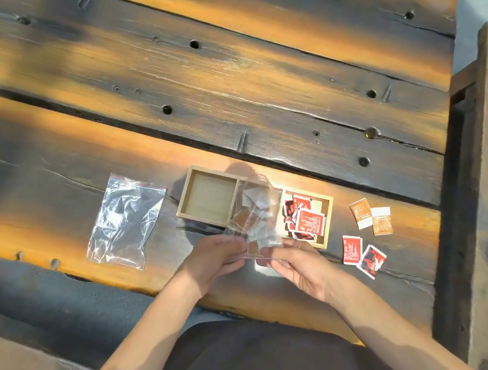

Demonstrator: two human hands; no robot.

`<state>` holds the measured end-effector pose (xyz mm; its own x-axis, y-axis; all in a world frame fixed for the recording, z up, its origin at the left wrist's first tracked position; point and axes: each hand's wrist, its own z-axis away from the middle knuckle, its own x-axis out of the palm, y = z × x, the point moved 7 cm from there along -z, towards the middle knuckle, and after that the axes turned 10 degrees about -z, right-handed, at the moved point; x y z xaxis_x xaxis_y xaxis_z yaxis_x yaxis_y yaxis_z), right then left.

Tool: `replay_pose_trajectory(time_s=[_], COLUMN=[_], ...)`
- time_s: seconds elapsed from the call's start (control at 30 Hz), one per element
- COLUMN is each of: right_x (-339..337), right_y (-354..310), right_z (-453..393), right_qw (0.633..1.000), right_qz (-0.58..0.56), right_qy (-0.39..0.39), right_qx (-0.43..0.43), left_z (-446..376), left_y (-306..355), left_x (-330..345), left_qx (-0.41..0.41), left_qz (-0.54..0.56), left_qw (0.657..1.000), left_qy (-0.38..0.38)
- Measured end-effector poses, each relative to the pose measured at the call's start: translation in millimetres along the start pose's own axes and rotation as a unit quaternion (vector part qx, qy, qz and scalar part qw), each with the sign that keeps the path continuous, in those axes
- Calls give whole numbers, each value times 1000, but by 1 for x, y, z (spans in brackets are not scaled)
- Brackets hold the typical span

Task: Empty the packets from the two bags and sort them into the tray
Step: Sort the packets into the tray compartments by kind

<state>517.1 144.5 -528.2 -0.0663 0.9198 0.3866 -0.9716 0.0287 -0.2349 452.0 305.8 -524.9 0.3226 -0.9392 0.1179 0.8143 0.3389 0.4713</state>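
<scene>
A: Clear, crumpled zip bag flat on scorched wooden planks, far left, apparently emptied. Next rightward: pale wooden two-compartment tray; left compartment bare.

B: Hands?

A: Left hand pinching lower edge of second clear bag; right hand gripping same bag from beneath. Bag upright, mouth away from body, long axis over tray divider, pale and tan packets inside.

B: Right compartment?

A: Heaped with red packets. Beyond tray, loose on planks: two tan packets, two red ones, nearer right hand. Probable next step: tipping bag out.
</scene>
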Motion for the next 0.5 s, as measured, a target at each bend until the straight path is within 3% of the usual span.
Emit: replay_pose_trajectory(time_s=[0.5], right_x=[11], right_y=[-8], right_z=[23], right_qw=[996], right_qz=[-83], right_qy=[5], right_qx=[-45], left_z=[16], left_y=[40], left_x=[-6], left_qx=[23], left_qz=[-36], left_qw=[998], left_qy=[-41])
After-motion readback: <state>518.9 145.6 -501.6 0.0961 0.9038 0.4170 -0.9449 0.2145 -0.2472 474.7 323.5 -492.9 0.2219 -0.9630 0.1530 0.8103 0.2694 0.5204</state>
